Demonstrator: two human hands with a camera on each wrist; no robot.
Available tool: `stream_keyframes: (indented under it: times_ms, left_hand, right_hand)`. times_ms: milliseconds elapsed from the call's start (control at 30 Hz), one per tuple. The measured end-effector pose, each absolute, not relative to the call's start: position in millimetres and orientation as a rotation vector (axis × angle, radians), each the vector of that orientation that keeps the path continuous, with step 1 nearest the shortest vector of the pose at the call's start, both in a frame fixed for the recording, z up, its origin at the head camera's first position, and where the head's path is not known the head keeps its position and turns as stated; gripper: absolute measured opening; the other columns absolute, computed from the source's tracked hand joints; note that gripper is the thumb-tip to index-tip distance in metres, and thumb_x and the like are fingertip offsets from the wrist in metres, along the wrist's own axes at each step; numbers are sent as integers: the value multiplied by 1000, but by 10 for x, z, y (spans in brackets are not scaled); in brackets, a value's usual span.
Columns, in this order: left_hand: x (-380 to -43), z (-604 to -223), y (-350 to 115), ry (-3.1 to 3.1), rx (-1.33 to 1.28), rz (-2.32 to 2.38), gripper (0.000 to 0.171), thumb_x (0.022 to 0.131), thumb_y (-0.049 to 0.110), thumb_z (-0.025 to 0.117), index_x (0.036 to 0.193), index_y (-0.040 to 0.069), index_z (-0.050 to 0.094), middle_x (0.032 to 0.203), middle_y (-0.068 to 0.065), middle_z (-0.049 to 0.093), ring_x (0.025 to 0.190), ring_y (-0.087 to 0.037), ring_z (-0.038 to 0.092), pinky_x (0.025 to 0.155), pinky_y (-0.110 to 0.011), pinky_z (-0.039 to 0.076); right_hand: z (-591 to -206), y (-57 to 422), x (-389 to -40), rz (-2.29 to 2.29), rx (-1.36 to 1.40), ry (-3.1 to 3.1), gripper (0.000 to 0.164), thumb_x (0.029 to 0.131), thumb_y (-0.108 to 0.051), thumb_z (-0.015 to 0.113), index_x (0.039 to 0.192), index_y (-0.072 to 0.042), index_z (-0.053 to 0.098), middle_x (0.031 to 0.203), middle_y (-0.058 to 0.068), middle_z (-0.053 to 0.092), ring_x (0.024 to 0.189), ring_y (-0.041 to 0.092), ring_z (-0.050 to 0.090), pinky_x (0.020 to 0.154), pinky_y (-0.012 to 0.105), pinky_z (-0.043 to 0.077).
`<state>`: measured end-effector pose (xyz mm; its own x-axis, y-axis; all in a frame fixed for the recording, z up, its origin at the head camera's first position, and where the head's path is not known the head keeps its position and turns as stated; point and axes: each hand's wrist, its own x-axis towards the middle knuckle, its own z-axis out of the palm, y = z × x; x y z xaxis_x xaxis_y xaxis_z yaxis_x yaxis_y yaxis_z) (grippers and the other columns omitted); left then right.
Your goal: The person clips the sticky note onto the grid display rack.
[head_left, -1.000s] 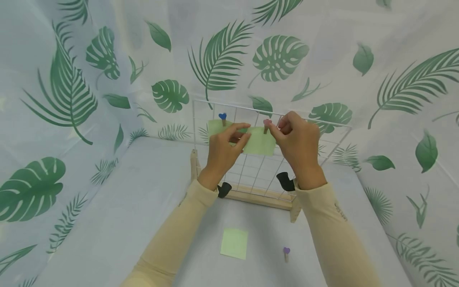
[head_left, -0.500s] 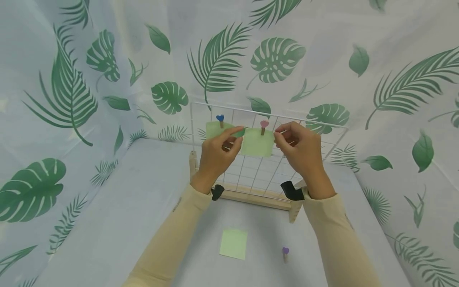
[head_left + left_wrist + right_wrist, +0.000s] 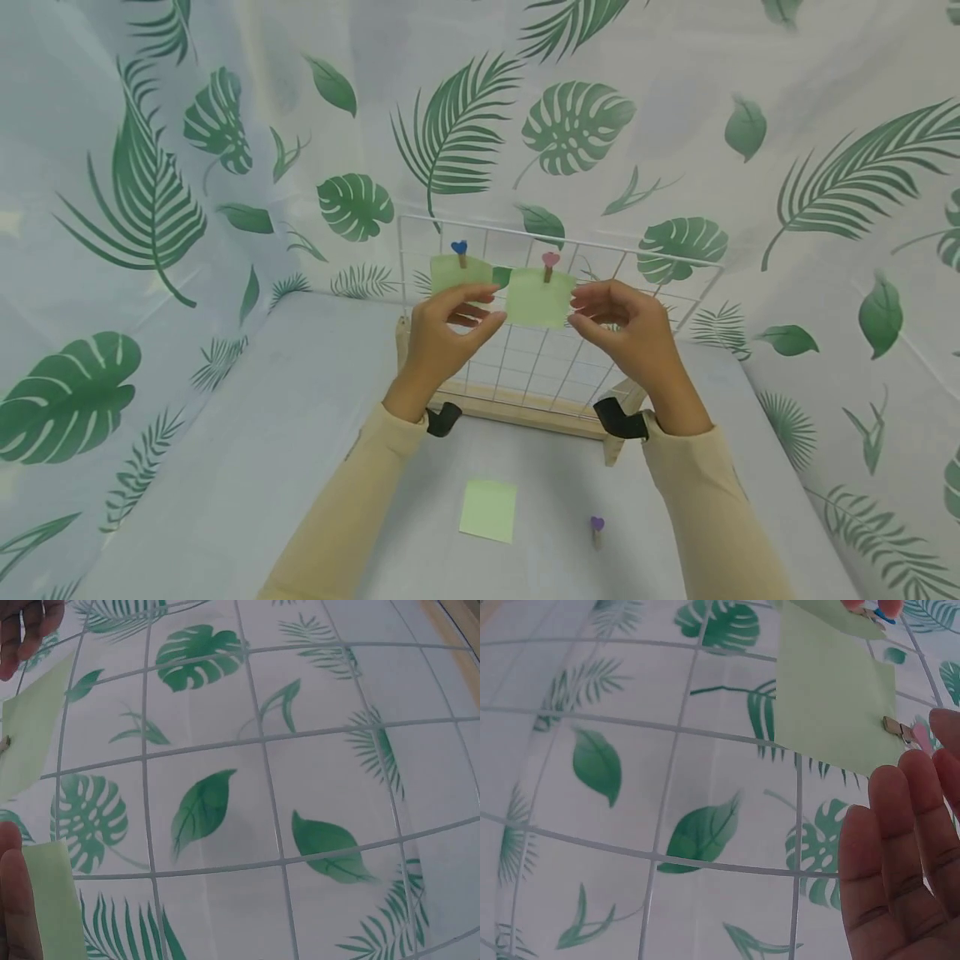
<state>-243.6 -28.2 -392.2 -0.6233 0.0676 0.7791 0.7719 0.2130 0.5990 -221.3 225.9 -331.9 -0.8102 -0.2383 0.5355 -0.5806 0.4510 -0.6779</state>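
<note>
A light green sticky note (image 3: 534, 304) hangs on a white wire grid (image 3: 517, 350), held by a small wooden clothespin with a pink heart (image 3: 551, 260). To its left hangs a second green note (image 3: 448, 271) under a clothespin with a blue heart (image 3: 459, 248). My left hand (image 3: 442, 329), fingers parted from the thumb, is at the left edge of the pink-clipped note and overlaps the second note. On the opposite edge my right hand (image 3: 626, 321) has its fingertips near the paper, gripping nothing. The right wrist view shows its fingers (image 3: 889, 817) extended below the note.
A loose green note (image 3: 487, 510) and a clothespin with a purple heart (image 3: 597, 527) lie on the white tabletop (image 3: 225, 467). The grid stands in a wooden base (image 3: 536, 417). Behind it hangs a leaf-patterned cloth (image 3: 450, 125).
My right hand has let go of the pink-heart clothespin and moved down beside the note's right edge. The left hand has shifted slightly left and down, its fingers spreading.
</note>
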Motion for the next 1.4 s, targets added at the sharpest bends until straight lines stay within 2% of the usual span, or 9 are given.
stream_keyframes:
  times_ms: [300,367,533,600,700,933,1200,1400]
  left_hand:
    - [-2306,-3969,-296,-1903,-786,-1642,41,87,-3,88,125,-9,72,116,-28,76,106,-39,75,89,-42,65]
    - [-2274,-3990,-300,-1914,-794,-1658,43,87,-3,88,126,-9,72,117,-27,76,108,-38,75,91,-41,64]
    - [-2225,-4045,-299,-1942,-809,-1689,47,86,-2,88,129,-8,71,120,-26,75,112,-39,74,96,-39,63]
    - [-2202,-4058,-298,-1948,-819,-1702,48,86,-2,88,130,-8,70,122,-26,75,114,-42,73,97,-39,62]
    - [-2163,-4072,-302,-1964,-829,-1713,50,85,-3,88,132,-7,70,124,-24,75,115,-41,72,98,-39,62]
    - [-2084,-4121,-319,-1983,-842,-1720,51,85,-3,86,133,-6,70,125,-20,76,116,-37,72,101,-41,61]
    - [-2013,-4174,-333,-2026,-828,-1722,50,86,2,87,134,0,72,129,-15,76,119,-32,72,104,-42,58]
    - [-1972,-4215,-344,-2072,-811,-1708,50,88,5,87,135,1,72,129,-15,76,121,-31,71,105,-42,57]
  right_hand:
    - [-3348,2315,-2163,1393,747,-2372,28,92,12,78,119,10,72,112,25,73,94,-2,68,90,12,55]
    - [-3360,2328,-2148,1421,760,-2376,28,92,12,78,118,10,72,111,16,75,95,-1,69,91,14,55]
    - [-3396,2369,-2121,1467,802,-2369,27,91,13,78,117,10,72,109,-15,73,97,3,71,92,15,56]
    - [-3416,2386,-2108,1479,807,-2367,27,91,13,78,117,10,72,109,-20,72,98,3,71,92,16,56]
    - [-3447,2410,-2081,1501,804,-2371,28,91,13,78,118,10,72,110,-20,73,99,4,71,93,16,56]
    - [-3509,2454,-2018,1485,810,-2388,31,91,12,78,121,8,72,117,15,75,101,1,70,94,16,56]
    - [-3578,2508,-1983,1499,838,-2367,32,89,14,78,120,7,73,115,-2,76,101,2,71,93,16,56]
    - [-3638,2528,-1946,1513,848,-2359,33,89,16,77,121,7,73,113,-5,78,101,1,72,93,15,56]
